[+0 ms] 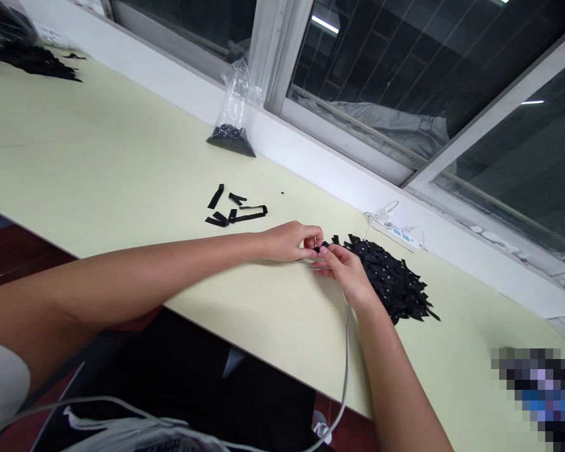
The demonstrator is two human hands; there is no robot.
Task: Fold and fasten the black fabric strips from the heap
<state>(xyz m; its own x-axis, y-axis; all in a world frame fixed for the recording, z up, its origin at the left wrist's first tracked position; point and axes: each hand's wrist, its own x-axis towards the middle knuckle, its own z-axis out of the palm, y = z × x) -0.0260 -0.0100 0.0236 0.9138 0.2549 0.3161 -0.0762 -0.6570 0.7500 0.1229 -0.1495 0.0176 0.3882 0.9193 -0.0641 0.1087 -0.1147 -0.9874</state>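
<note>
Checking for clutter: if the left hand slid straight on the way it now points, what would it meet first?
The left hand points at the right hand, already meeting it over a small black piece. Beyond lies the heap of black fabric tabs, probably next; depth is unclear.

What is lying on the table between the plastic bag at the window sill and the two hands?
In the head view, a few loose black strips lie between the plastic bag and the hands; otherwise bare table.
</note>
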